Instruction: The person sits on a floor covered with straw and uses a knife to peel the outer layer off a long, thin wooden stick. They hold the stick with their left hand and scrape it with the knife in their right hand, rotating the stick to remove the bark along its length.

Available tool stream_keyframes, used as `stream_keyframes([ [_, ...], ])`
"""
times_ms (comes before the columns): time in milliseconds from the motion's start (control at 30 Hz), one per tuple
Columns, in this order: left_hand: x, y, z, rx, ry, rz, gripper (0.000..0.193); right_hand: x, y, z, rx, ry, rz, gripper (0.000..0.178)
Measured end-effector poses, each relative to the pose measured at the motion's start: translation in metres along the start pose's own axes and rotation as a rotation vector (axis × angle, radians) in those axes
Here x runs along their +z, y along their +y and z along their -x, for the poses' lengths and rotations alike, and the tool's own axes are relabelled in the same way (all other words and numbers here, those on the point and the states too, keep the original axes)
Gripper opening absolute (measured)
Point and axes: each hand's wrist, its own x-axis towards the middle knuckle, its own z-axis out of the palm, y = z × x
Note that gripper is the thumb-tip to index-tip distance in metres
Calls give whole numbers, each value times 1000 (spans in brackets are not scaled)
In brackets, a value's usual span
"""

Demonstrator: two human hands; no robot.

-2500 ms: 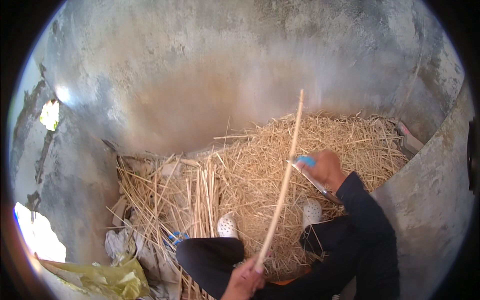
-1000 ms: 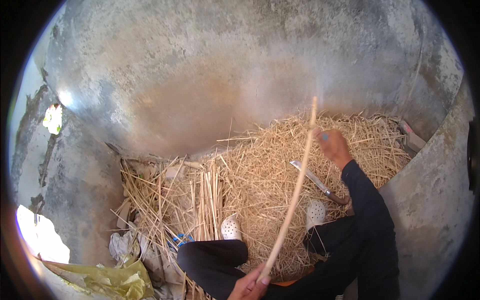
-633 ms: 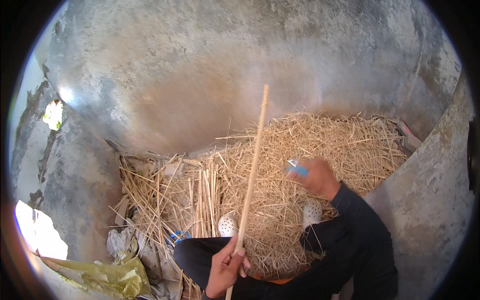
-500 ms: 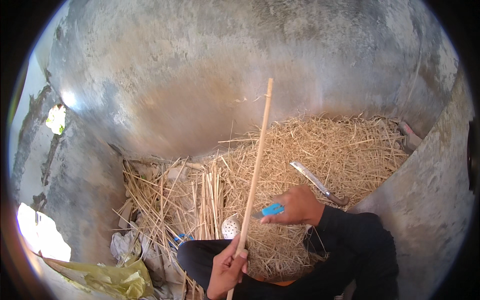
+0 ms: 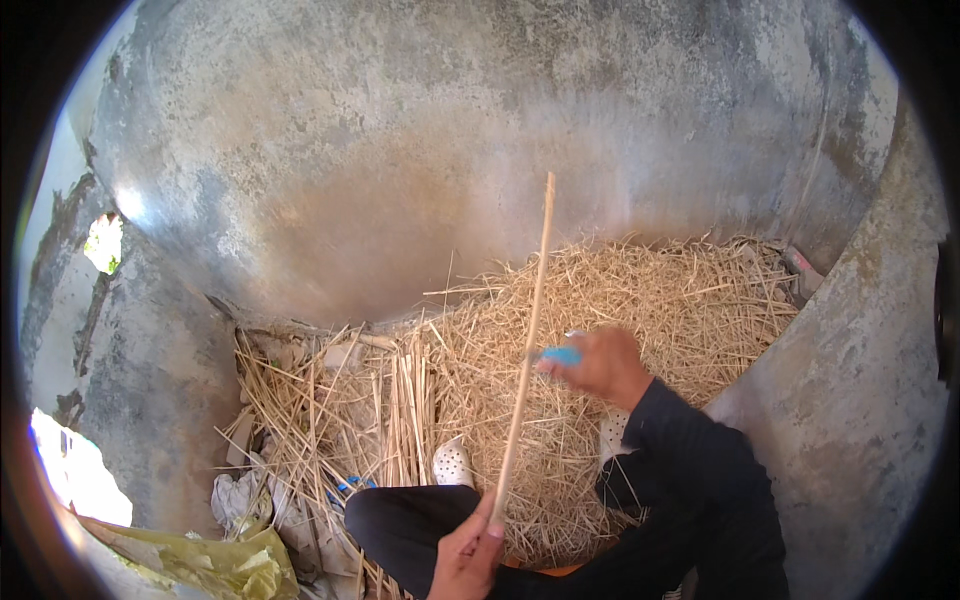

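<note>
My left hand (image 5: 468, 555) grips the lower end of a long, thin pale wooden stick (image 5: 527, 375) that slants upward and slightly right. My right hand (image 5: 605, 365), blurred by motion, is closed around a blue-handled knife (image 5: 562, 355). The knife's front end meets the stick about midway along it; the blade itself is too smeared to make out. Behind my right hand the other knife on the shavings is almost wholly hidden.
A heap of straw-like shavings (image 5: 690, 300) covers the floor ahead and right. Pale sticks (image 5: 405, 405) lie at left, near a white perforated shoe (image 5: 452, 463). A yellowish plastic sheet (image 5: 220, 560) lies lower left. A grey concrete wall (image 5: 400, 150) curves around the far side.
My right hand has moved up and away with the blue-handled knife, now against the stick. The stick's lower end and my left hand have shifted slightly right and down.
</note>
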Motion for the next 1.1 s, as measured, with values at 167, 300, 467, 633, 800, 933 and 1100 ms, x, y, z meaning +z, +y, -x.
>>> stream_keyframes([
  [167,-1,-3,5,1,5,-31,43,-1,-9,10,-55,-60,-62,75],
  [300,-8,-6,12,120,48,-330,44,12,-34,17,-273,-7,-118,80],
  [467,1,18,7,33,20,-338,44,15,-5,-11,-272,91,35,78],
  [633,3,16,6,-3,2,-380,44,17,6,-23,-285,127,66,76],
  [800,12,6,24,-107,-80,-216,43,-3,69,-60,213,59,71,77],
  [933,18,4,26,-58,-157,-305,42,0,127,-66,370,196,224,75],
  [1100,14,-5,38,-184,-138,-150,43,-14,200,-50,737,325,-72,87],
])
